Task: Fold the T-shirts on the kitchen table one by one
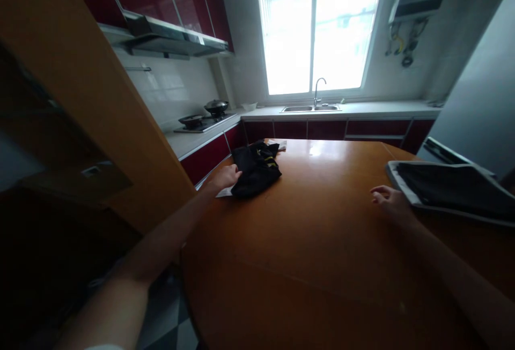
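Observation:
My left hand point(226, 176) reaches to the left side of the table with its fingers closed at the near left edge of a black piece of clothing point(257, 174). Yellow markings show on its upper right part, and the cloth lies crumpled. Something white point(225, 192) pokes out beneath it, and another white piece point(281, 144) shows behind. Above the right part of the table, my right hand point(391, 203) has loosely bent fingers with nothing between them. Just to its right lies a flat black item with a pale border point(454, 186); whether the hand touches it is unclear.
The round-edged wooden table point(314, 243) fills the foreground. Behind it runs a white counter with a sink point(311, 108) under a bright window. A stove point(207, 123) with pans stands at left, near a wooden upright point(100, 98). At right is a large pale appliance point(475, 98).

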The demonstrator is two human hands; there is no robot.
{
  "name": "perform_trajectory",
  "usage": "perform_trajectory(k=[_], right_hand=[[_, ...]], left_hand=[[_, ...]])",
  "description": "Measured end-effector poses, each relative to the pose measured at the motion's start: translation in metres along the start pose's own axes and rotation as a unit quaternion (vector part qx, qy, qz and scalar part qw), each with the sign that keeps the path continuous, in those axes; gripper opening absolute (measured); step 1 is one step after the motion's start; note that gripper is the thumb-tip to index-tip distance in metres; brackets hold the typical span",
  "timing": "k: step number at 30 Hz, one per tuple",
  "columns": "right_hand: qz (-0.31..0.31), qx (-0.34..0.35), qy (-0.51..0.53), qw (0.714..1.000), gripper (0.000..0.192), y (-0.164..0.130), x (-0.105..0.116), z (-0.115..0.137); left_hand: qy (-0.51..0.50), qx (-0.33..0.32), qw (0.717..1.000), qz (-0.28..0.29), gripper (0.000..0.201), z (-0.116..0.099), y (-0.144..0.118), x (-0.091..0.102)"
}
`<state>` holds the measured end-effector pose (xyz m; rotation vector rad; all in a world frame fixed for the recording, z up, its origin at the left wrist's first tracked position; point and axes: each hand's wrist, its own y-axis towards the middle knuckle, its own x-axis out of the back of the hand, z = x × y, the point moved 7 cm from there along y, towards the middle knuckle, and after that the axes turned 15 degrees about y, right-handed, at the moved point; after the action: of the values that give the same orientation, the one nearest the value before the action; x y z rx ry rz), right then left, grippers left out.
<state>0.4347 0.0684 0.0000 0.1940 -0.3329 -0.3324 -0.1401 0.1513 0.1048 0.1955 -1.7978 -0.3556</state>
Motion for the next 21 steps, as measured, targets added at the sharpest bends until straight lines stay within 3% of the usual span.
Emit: perform_trajectory(k=[3,6,8,10,14,16,19,21], right_hand=[[0.013,0.008,-0.006,1.000,0.026,-0.003,-0.005,0.000],[0.018,0.016,-0.004,1.000,0.027,-0.004,-0.005,-0.001],[0.010,0.028,-0.001,1.000,0.027,-0.004,0.000,0.003],[-0.011,0.044,-0.006,0.999,0.028,-0.001,0.010,0.011],[-0.115,0.087,-0.078,0.986,0.030,0.005,0.051,0.031],[-0.178,0.085,-0.170,0.966,0.031,0.005,0.074,0.034],[-0.210,0.006,-0.313,0.926,0.035,0.002,0.099,0.023],[-0.195,-0.050,-0.368,0.908,0.035,0.000,0.107,0.013]], left_hand=[[0.109,0.033,0.993,0.041,0.059,-0.015,-0.020,-0.054],[0.165,0.029,0.983,0.077,0.054,-0.026,-0.028,-0.086],[0.162,0.016,0.985,0.061,0.045,-0.028,-0.025,-0.082],[0.154,0.010,0.988,0.029,0.046,-0.023,-0.019,-0.066],[0.149,0.023,0.986,-0.075,0.048,0.007,-0.008,-0.035],[0.174,0.050,0.982,-0.055,0.044,0.031,-0.003,-0.044],[0.153,0.083,0.985,-0.003,0.035,0.059,0.005,-0.069],[0.131,0.080,0.987,-0.049,0.033,0.059,0.007,-0.070]])
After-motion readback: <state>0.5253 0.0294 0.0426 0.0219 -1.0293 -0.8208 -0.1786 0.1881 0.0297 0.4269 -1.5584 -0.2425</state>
